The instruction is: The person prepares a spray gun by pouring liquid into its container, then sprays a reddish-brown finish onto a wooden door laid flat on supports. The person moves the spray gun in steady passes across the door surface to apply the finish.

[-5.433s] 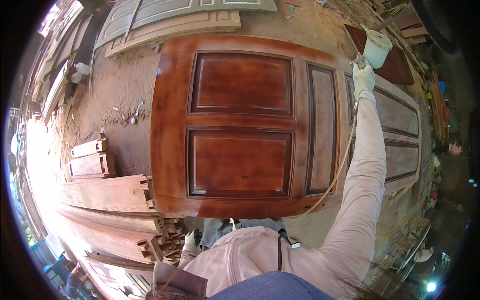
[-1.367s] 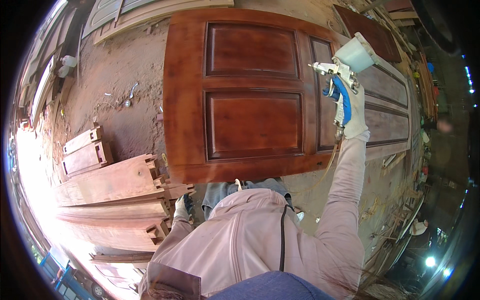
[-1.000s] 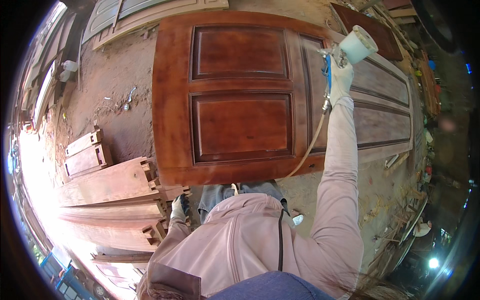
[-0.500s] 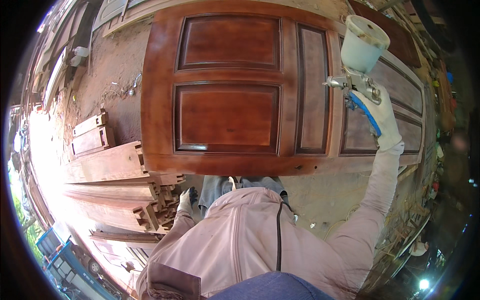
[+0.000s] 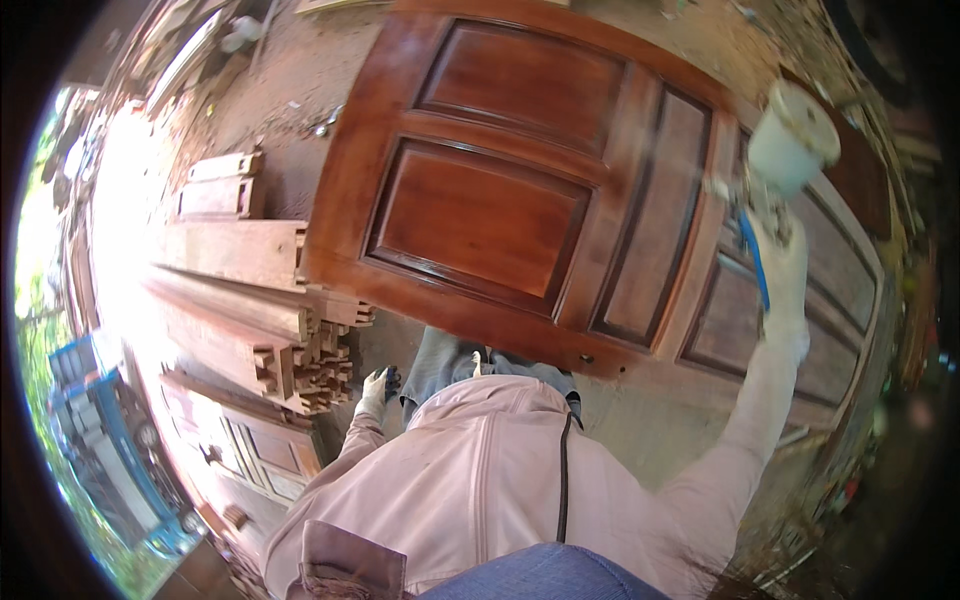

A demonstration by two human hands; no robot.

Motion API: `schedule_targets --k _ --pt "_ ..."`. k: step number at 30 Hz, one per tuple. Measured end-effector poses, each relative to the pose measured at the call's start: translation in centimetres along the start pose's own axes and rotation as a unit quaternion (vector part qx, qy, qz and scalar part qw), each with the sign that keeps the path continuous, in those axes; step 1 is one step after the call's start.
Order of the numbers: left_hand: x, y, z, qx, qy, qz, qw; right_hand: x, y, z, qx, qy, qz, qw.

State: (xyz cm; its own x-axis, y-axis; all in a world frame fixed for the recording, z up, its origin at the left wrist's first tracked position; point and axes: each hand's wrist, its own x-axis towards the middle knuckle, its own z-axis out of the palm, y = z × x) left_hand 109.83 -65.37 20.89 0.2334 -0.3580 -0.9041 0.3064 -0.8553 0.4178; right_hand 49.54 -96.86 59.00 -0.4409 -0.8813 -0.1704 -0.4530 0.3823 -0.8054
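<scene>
My right hand, in a white glove with blue on it, is closed around a spray gun. A whitish cup sits on top of the gun, and its nozzle points left. Beneath it lies a large wooden panelled door, glossy red-brown at the left and paler and duller toward the right. A faint haze hangs over the door's narrow middle panel, left of the nozzle. Low by my hip, my left hand, gloved with dark fingertips, holds nothing, its fingers apart.
Notched timber pieces are stacked left of the door, close to my left arm. Behind them rest pale panelled doors. A dark board lies beyond the cup at the right. A blue truck stands at the far left.
The view has turned, so the door now appears tilted down to the right. My right hand and the spray gun show farther right and lower. My left hand still hangs by my hip.
</scene>
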Motion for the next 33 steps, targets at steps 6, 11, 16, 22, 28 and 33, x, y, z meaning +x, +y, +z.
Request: schedule_targets --k 6,11,16,22,28,33 --pt "0.0 2.1 0.8 0.097 -0.007 0.027 0.995 -6.3 3.6 2.0 -0.012 -0.07 -0.074 0.995" --pt "-1.0 7.4 3.4 0.122 -0.018 0.088 0.988 -9.5 -3.9 11.7 0.153 -0.235 -0.032 0.959" --pt "0.9 8.9 0.4 0.172 -0.04 0.161 0.971 -13.2 -7.3 20.8 0.2 -0.246 -0.033 0.948" --pt "0.3 16.7 -2.2 0.423 -0.048 0.471 0.773 -18.9 -11.2 30.5 0.272 -0.165 -0.009 0.948" --pt "-7.8 30.9 4.8 -0.212 -0.486 -0.024 0.847 -25.7 -10.7 39.1 0.226 -0.168 -0.128 0.951" --pt "-8.8 29.8 7.0 -0.195 -0.461 0.059 0.864 -30.5 -11.5 41.2 0.043 -0.075 -0.118 0.989"
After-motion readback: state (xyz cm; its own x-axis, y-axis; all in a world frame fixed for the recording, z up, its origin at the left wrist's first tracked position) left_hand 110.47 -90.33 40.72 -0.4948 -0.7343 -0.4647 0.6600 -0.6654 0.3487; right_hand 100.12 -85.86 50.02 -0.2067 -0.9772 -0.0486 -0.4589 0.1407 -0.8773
